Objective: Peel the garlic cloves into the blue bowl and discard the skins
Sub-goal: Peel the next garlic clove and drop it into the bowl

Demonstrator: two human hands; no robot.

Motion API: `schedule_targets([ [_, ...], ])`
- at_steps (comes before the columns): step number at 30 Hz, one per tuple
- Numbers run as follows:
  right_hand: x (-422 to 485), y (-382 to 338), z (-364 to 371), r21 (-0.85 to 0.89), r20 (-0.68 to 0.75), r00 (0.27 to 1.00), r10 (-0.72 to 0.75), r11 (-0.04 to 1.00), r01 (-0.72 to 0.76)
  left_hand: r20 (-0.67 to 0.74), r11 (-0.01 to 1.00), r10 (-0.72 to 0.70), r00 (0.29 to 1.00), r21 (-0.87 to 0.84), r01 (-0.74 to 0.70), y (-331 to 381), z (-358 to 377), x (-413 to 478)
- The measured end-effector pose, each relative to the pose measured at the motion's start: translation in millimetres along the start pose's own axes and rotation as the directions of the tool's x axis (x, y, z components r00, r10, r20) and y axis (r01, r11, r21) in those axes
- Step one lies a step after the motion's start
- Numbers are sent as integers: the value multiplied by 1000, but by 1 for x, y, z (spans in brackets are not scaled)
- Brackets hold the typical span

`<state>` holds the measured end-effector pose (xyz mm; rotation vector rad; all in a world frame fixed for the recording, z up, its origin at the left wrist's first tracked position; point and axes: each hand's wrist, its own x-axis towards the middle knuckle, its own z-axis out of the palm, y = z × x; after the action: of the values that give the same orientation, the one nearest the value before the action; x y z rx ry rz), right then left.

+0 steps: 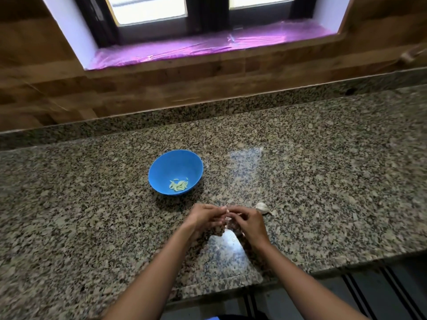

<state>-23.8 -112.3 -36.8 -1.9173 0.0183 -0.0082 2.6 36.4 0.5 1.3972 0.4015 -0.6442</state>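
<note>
A speckled granite bench (323, 181) runs below a window sill (184, 47) lined in purple. Toward the front edge, a small pale garlic clove (227, 212) is pinched between the curled fingertips of the left hand (203, 219) and the right hand (250, 224). An unpeeled garlic piece (262, 207) lies just right of them. The blue bowl (161, 167), mid-bench and back-left, holds peeled cloves (178, 184).

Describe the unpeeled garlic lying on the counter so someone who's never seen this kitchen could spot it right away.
On the speckled granite counter below the window, find the blue bowl. Right of it and nearer the person, just past the right hand, lies the garlic piece. It alone is white, papery-skinned and resting on the stone, unlike the greenish peeled cloves in the bowl.
</note>
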Motion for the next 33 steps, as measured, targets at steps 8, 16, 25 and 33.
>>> schedule_targets([
  [8,10,-11,9,22,-41,995,94,995,-93,-152,858,442,884,359,-367,-22,4,10],
  [16,14,-22,-9,471,284,920,272,796,-381,-4,941,327,945,92,-326,-17,-5,7],
  [25,13,-12,3,480,264,867,423,721,-499,91,568,564,821,678,-466,-20,-16,11],
  [33,13,-17,-1,497,324,861,392,704,-508,-93,908,413,906,119,-402,-16,-10,1],
])
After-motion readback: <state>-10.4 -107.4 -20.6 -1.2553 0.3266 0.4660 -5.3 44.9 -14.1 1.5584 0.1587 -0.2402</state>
